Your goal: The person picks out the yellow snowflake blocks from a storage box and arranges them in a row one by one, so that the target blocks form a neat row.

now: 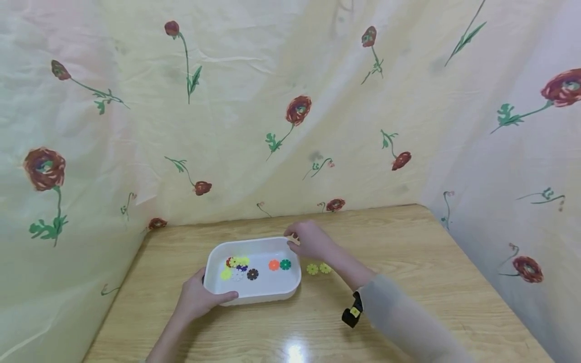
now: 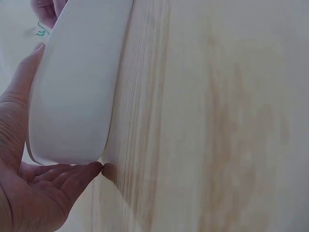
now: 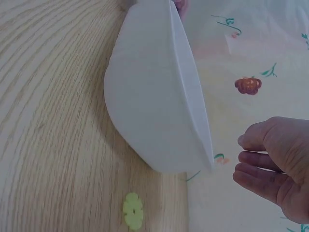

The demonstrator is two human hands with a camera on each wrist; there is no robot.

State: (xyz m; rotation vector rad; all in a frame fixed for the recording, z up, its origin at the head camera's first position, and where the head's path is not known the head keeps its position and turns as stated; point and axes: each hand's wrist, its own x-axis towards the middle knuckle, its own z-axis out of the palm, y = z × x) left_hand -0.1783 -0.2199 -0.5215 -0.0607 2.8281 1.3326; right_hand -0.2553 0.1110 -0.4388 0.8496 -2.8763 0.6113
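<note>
A white rectangular plastic tub [image 1: 268, 298] stands on the table. Small flower-shaped discs lie inside: an orange disc [image 1: 274, 264], a green disc [image 1: 285, 264], a dark brown disc [image 1: 252, 274], and a cluster of yellow, red, blue and white ones at the left. My left hand [image 1: 195, 298] grips the tub's front left corner, its thumb along the front rim and fingers against the left end. My right hand [image 1: 313, 242] hovers by the back right corner, fingers loosely bent. In the right wrist view nothing shows in that hand [image 3: 277, 166], and it is apart from the tub.
Two yellow discs, a nearer one [image 1: 312, 269] and one beside it [image 1: 325, 267], lie on the wood-grain table [image 1: 408, 252] right of the tub. A flowered curtain [image 1: 249, 126] encloses the table's back and sides. A black strap [image 1: 351, 316] hangs at my right wrist.
</note>
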